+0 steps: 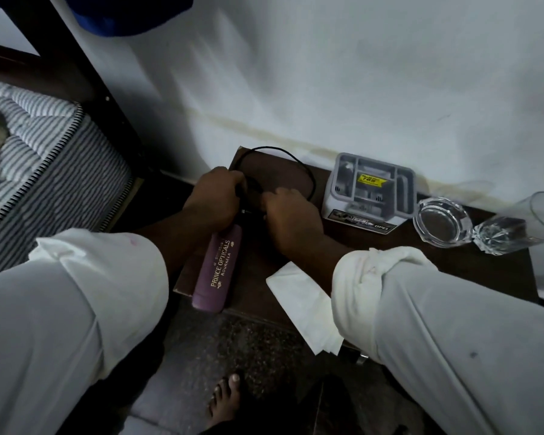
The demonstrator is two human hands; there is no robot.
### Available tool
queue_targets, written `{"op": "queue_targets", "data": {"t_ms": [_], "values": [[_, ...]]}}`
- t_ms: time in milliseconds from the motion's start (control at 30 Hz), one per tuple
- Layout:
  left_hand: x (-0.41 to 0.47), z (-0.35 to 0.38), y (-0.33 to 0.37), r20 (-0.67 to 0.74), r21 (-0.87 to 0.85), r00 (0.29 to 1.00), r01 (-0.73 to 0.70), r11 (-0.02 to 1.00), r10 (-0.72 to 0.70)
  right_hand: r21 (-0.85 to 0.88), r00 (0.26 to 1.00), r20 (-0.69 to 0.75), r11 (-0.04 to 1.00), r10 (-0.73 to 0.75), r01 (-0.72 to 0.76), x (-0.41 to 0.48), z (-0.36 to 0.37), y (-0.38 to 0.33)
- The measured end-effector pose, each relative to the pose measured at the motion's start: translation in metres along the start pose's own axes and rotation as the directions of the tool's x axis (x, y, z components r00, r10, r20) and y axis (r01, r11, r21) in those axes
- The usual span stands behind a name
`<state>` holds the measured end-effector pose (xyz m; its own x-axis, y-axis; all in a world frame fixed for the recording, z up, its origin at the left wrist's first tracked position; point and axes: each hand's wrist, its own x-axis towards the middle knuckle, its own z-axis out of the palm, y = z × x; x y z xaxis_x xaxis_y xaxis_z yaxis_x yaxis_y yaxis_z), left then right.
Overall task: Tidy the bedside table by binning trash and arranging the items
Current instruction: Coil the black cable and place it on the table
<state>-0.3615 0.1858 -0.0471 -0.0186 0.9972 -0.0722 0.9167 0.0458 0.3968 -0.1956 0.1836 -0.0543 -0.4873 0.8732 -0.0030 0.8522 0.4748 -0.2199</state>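
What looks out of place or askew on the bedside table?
The drinking glass lies tipped on its side by the ashtray. The purple glasses case and white tissue overhang the table's front edge.

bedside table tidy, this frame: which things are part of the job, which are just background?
Part of the job:
- black cable, being handled by left hand and right hand
- purple glasses case
- white tissue
- grey organiser
- glass ashtray
- tumbler, lying on its side
- bedside table

Background:
- striped mattress
- wall
- bare foot
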Motion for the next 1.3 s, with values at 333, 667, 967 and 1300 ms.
{"op": "queue_targets", "data": {"t_ms": [333,667,967,1300], "values": [[-0.01,-0.041,0.022,-0.154,-0.249,0.981,0.081,0.965,-0.122,0.118,0.981,-0.188,0.993,0.047,-0.025,-0.005,-0.048,-0.003],[-0.051,-0.127,0.088,-0.307,-0.341,0.95,-0.051,0.939,-0.06,0.295,0.903,-0.409,0.956,0.129,-0.003,-0.05,-0.139,-0.022],[-0.118,-0.206,0.181,-0.413,-0.407,0.911,-0.185,0.895,0.001,0.386,0.804,-0.535,0.922,0.259,-0.039,-0.141,-0.234,-0.04],[-0.198,-0.263,0.29,-0.31,-0.485,0.939,-0.292,0.825,0.151,0.59,0.716,-0.496,0.796,0.492,-0.138,-0.26,-0.302,-0.051]]}}
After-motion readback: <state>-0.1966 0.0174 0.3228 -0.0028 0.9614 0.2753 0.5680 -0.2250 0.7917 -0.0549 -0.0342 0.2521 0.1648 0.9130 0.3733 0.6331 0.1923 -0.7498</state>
